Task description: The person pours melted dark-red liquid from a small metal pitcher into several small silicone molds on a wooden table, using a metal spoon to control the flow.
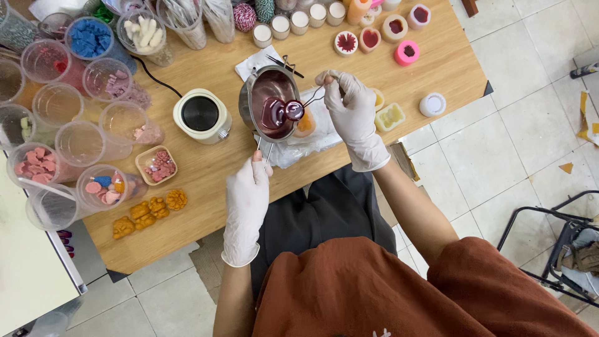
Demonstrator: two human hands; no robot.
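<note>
My left hand [247, 190], in a white glove, grips the thin handle of a small metal pot [269, 100] tilted above the wooden table [212, 168]. Dark red liquid wax fills the pot's bottom. My right hand [351, 109], also gloved, pinches a thin wire holder whose far end carries a round dark red wax-coated piece [294, 110] at the pot's rim. Under the pot lies a sheet of clear plastic [312, 140] with an orange piece on it.
A white electric warmer [201, 115] stands left of the pot. Clear plastic cups [81, 143] with coloured wax bits crowd the table's left. Orange wax shapes [148, 213] lie near the front edge. Small candles and moulds [369, 39] line the far side. A yellow mould [390, 117] sits by my right hand.
</note>
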